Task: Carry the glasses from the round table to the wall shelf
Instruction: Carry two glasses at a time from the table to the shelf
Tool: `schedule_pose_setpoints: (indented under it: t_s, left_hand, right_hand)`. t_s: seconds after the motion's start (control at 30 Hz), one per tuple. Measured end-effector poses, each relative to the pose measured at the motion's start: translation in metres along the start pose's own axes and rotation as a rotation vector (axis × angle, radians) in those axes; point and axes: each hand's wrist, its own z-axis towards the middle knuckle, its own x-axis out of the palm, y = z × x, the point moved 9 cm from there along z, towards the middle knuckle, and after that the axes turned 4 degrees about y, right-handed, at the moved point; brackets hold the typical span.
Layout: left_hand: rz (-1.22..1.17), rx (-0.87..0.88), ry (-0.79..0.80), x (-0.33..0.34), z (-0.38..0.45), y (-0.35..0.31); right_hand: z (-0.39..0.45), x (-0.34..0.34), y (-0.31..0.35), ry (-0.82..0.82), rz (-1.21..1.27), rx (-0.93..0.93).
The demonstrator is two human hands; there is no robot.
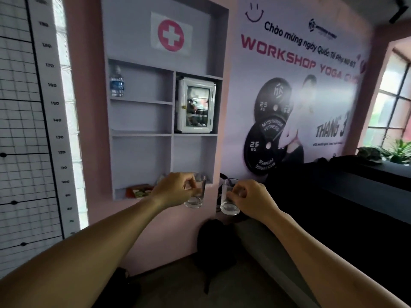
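Gripping clear glasses, left hand one glass, right hand another, wall shelf, banner reading "WORKSHOP YOGA"

Single view only: head-worn wide-angle cam, no second view to overlap. Faces fwd, pitched slightly down, toward wall shelf at 12 o'clock, set near, about arm's reach. Both forearms enter from 6 o'clock, left hand and right hand ahead of lens. Edges bow from lens distortion. Poster at 2 o'clock, height chart at 9 o'clock.
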Motion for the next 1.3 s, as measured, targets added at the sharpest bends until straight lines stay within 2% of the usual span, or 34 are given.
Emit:
schedule_pose_setpoints:
  t_s: [0.33, 0.57, 0.73, 1.03, 1.3]
  left_hand:
    - [0.112, -0.06, -0.08, -0.021, 0.144, 0.089]
    - [0.098, -0.122, -0.271, -0.075, 0.227, 0.142]
    - [0.169, -0.158, -0.28, -0.083, 0.262, 0.188]
    - [0.204, -0.207, -0.332, -0.101, 0.326, 0.278]
    - [0.274, -0.19, -0.449, -0.157, 0.403, 0.359]
  right_hand:
    - [0.191, 0.054, -0.003, 0.071, 0.059, -0.145]
    - [0.328, 0.067, 0.023, 0.045, 0.105, -0.264]
    - [0.385, 0.119, 0.041, 0.136, 0.138, -0.36]
    - [0.48, 0.193, 0.08, 0.189, 0.183, -0.446]
    - [0.587, 0.221, 0.139, 0.125, 0.143, -0.514]
